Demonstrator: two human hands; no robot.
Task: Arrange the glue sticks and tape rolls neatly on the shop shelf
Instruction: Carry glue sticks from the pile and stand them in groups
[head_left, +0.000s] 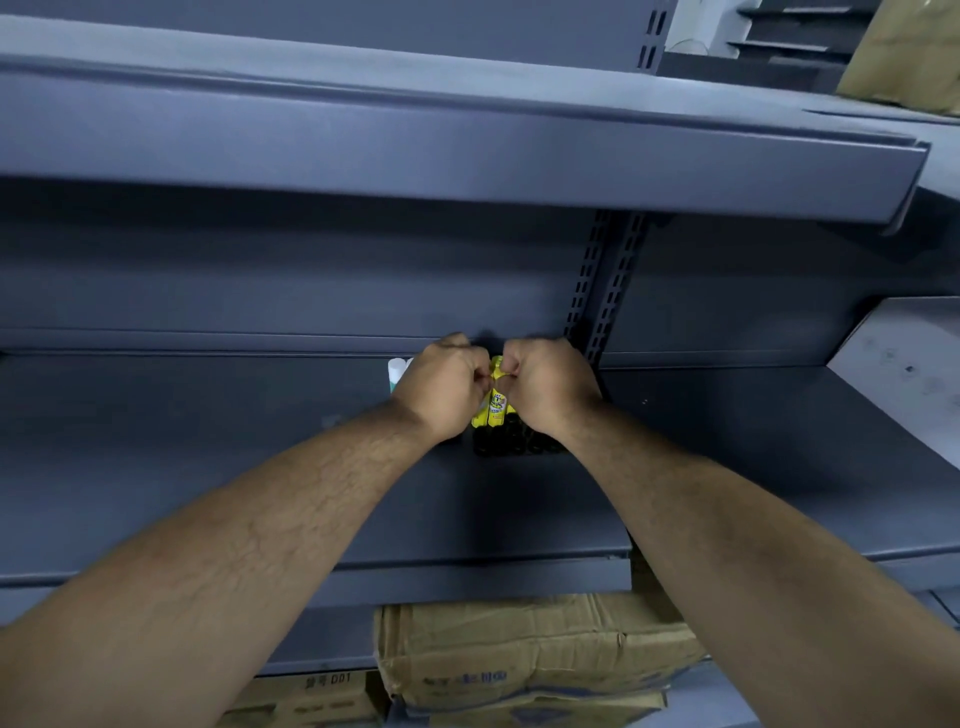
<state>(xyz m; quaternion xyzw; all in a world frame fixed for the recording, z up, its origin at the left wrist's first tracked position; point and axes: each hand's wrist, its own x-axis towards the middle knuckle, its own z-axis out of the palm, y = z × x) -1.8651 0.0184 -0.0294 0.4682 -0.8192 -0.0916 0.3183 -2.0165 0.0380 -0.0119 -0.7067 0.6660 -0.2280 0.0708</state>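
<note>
A cluster of yellow glue sticks with black bases stands at the back of the dark grey shelf, near the slotted upright. My left hand and my right hand are both at the top of the cluster. Their fingertips pinch the yellow tops from either side. A white glue stick with a pale green band peeks out to the left of my left hand. No tape rolls are in sight.
Another grey shelf overhangs close above. The slotted upright divides this bay from the one on the right. Cardboard boxes sit below the shelf's front edge. A paler shelf end is at the right.
</note>
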